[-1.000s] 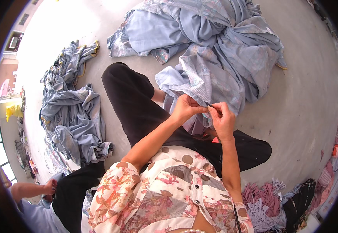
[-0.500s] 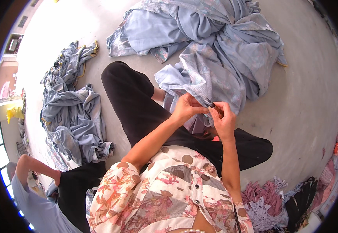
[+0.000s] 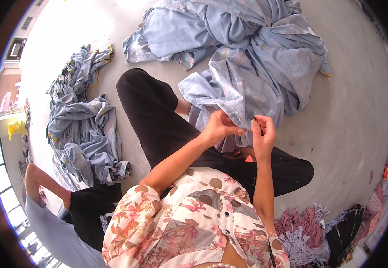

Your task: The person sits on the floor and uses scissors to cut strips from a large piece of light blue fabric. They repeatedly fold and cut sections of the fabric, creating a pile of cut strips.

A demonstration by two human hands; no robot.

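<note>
1. A floral blouse (image 3: pixel 189 223) in pink and cream is seen nearest the camera, with black trousers (image 3: pixel 167 125) stretched out on the floor (image 3: pixel 350 116) beyond it.
2. Just past the knees, a fold of the pale blue cloth (image 3: pixel 243 89) is pinched between both hands. The grip of the left hand (image 3: pixel 220 127) is closed on the cloth's edge, thumb and fingers pressed together.
3. The right hand (image 3: pixel 263 134) is held just beside the left one, its grip narrow, with the same edge of the pale blue cloth nipped between thumb and forefinger.
4. Beyond the hands, the pale blue cloth is heaped in a large crumpled pile on the floor.
5. Left of that pile, well apart from it, a second heap of blue garments (image 3: pixel 82 129) is spread on the floor.
6. Nearer than that heap, at the lower left, another person's arm (image 3: pixel 42 181) is seen.
7. Right of the trousers, pink and black scraps (image 3: pixel 319 228) are piled.
</note>
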